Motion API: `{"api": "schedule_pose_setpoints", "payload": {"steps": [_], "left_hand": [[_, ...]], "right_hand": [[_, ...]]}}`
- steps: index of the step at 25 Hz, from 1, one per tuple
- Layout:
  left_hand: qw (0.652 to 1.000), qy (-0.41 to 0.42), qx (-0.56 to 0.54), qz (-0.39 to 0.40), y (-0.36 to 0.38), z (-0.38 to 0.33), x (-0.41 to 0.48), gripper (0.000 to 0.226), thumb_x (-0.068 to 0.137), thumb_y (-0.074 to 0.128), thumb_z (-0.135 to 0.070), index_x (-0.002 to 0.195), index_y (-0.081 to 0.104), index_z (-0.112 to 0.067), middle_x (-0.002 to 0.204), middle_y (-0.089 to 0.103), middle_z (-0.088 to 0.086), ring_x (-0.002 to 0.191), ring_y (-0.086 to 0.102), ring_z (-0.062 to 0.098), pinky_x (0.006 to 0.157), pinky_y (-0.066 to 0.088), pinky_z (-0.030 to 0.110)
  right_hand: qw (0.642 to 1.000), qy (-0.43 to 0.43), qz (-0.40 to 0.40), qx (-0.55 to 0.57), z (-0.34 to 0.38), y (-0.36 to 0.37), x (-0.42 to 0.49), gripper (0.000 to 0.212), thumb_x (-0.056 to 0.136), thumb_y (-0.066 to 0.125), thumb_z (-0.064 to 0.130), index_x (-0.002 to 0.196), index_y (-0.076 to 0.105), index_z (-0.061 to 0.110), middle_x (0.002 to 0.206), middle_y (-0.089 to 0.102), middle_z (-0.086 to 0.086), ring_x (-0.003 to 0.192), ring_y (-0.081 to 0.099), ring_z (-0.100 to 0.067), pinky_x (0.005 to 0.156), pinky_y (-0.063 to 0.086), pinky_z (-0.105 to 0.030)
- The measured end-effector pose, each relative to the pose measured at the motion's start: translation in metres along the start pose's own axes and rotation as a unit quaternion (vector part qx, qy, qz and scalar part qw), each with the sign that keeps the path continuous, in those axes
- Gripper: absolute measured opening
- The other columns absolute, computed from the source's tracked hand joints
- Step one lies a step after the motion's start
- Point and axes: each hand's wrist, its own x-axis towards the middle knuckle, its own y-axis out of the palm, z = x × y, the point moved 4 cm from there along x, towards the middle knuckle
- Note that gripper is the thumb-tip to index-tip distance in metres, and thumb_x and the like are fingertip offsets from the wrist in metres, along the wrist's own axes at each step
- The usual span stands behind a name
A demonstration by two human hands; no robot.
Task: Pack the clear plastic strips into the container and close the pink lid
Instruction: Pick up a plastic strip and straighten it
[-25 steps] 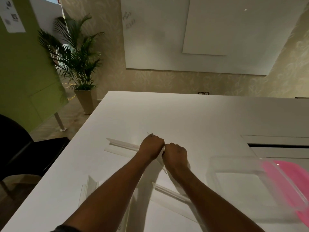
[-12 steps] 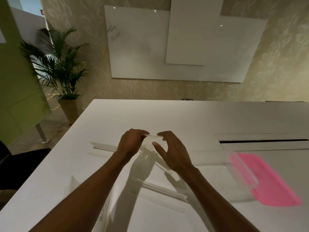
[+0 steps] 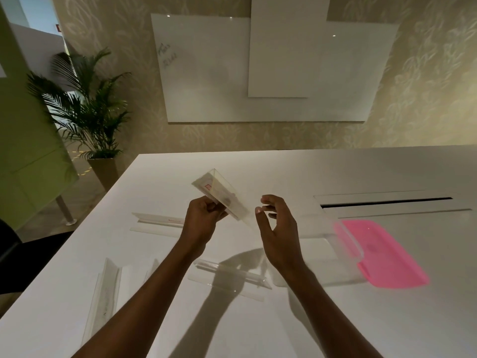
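My left hand [image 3: 204, 222] grips a clear plastic strip [image 3: 222, 195], an angled piece with a red label, lifted and tilted above the white table [image 3: 258, 171]. Just right of the strip's lower end my right hand [image 3: 277, 228] hovers with fingers spread, touching nothing that I can make out. A clear container [image 3: 333, 244] stands to the right, with the pink lid [image 3: 382, 254] lying flat behind and beside it. More clear strips lie on the table: one at the left [image 3: 157, 220], one near the front left [image 3: 103, 288], one under my forearms [image 3: 227, 277].
A long dark slot [image 3: 384, 202] with a recessed frame cuts the table at the right. The table's left edge drops to a floor with a potted palm [image 3: 85, 112] and a green panel [image 3: 23, 151]. A whiteboard [image 3: 258, 73] hangs on the far wall.
The strip has come up off the table in my left hand and tilted upward. My right hand let go of it and opened. The camera view shifted left, away from the container.
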Motion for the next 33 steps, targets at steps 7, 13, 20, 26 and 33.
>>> {"api": "schedule_pose_setpoints", "payload": {"steps": [7, 13, 20, 26, 33], "left_hand": [[0.981, 0.101, 0.122, -0.114, 0.040, -0.025, -0.050, 0.010, 0.098, 0.068, -0.011, 0.096, 0.078, -0.009, 0.094, 0.080, -0.002, 0.092, 0.076, 0.019, 0.077, 0.059, 0.013], [0.903, 0.267, 0.278, -0.192, 0.080, -0.033, -0.092, 0.032, 0.099, 0.056, -0.038, 0.109, 0.078, -0.016, 0.101, 0.077, -0.015, 0.094, 0.068, -0.009, 0.083, 0.052, 0.005], [0.910, 0.249, 0.325, -0.068, 0.102, -0.020, -0.093, 0.039, 0.094, 0.072, -0.037, 0.133, 0.068, -0.034, 0.136, 0.065, -0.018, 0.124, 0.058, 0.009, 0.102, 0.049, 0.044], [0.958, 0.098, 0.267, 0.043, 0.094, -0.024, -0.084, 0.055, 0.088, 0.047, -0.080, 0.132, 0.060, -0.051, 0.145, 0.051, -0.029, 0.136, 0.049, 0.003, 0.111, 0.045, 0.039], [0.953, -0.055, 0.174, 0.243, 0.116, -0.037, -0.068, 0.064, 0.082, 0.054, -0.079, 0.127, 0.070, -0.037, 0.129, 0.072, -0.014, 0.124, 0.065, 0.009, 0.110, 0.048, 0.045]], "right_hand": [[0.992, -0.103, -0.011, -0.068, 0.054, -0.020, -0.031, 0.075, 0.087, 0.066, 0.065, 0.149, 0.035, 0.038, 0.145, 0.046, 0.023, 0.132, 0.048, 0.003, 0.103, 0.050, -0.026], [0.994, -0.051, -0.091, 0.030, 0.061, -0.049, -0.038, 0.075, 0.079, 0.081, 0.054, 0.140, 0.043, 0.034, 0.129, 0.052, 0.030, 0.120, 0.057, 0.004, 0.094, 0.050, -0.009], [0.979, -0.009, -0.100, 0.180, 0.011, -0.104, -0.035, 0.052, 0.084, 0.086, 0.022, 0.125, 0.055, 0.030, 0.115, 0.062, 0.028, 0.110, 0.064, 0.001, 0.086, 0.059, -0.018], [0.962, 0.056, -0.069, 0.259, -0.044, -0.154, -0.030, 0.051, 0.082, 0.083, 0.025, 0.127, 0.060, 0.025, 0.130, 0.062, -0.019, 0.112, 0.066, -0.047, 0.097, 0.056, -0.064], [0.912, 0.084, 0.011, 0.401, -0.066, -0.176, -0.032, 0.050, 0.086, 0.076, 0.019, 0.133, 0.057, 0.018, 0.114, 0.062, -0.032, 0.105, 0.069, -0.038, 0.096, 0.060, -0.053]]}}
